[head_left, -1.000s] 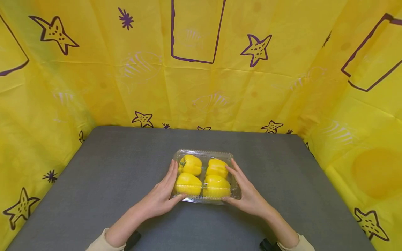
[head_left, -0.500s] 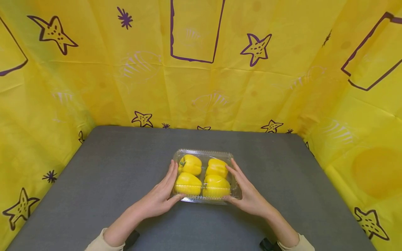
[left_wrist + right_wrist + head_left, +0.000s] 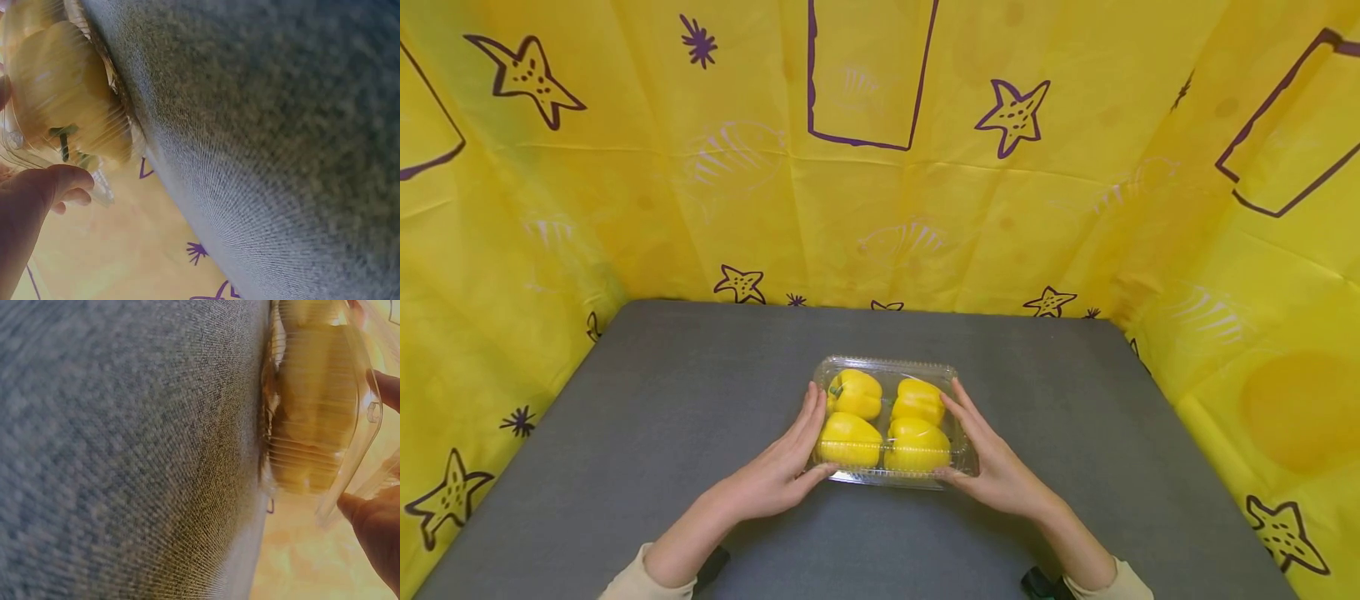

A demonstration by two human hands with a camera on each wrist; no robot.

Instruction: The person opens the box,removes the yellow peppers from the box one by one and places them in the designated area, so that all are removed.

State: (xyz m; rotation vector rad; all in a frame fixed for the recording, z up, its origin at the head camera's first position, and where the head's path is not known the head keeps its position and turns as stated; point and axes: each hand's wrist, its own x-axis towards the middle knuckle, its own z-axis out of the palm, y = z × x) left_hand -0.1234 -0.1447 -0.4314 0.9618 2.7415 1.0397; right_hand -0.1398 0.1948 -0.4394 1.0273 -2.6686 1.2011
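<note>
A clear plastic clamshell container (image 3: 887,365) rests on the grey table, its lid down over several yellow bell peppers (image 3: 919,446). My left hand (image 3: 782,468) holds its left side, fingers along the side and thumb at the front left corner. On the right side my right hand (image 3: 997,473) grips it the same way, thumb near the front right corner. A green stem (image 3: 64,142) shows through the ribbed wall in the left wrist view. In the right wrist view, the right thumb (image 3: 359,512) touches the container's rim (image 3: 373,434).
A dark grey cloth covers the table (image 3: 700,367). Yellow fabric (image 3: 880,200) printed with purple starfish and pale fish hangs behind it and along both sides. Dark straps (image 3: 1043,583) sit at the wrists below the light sleeves (image 3: 651,575).
Both hands stay on the container, which has not visibly moved. The left thumb has slid slightly left along the front edge.
</note>
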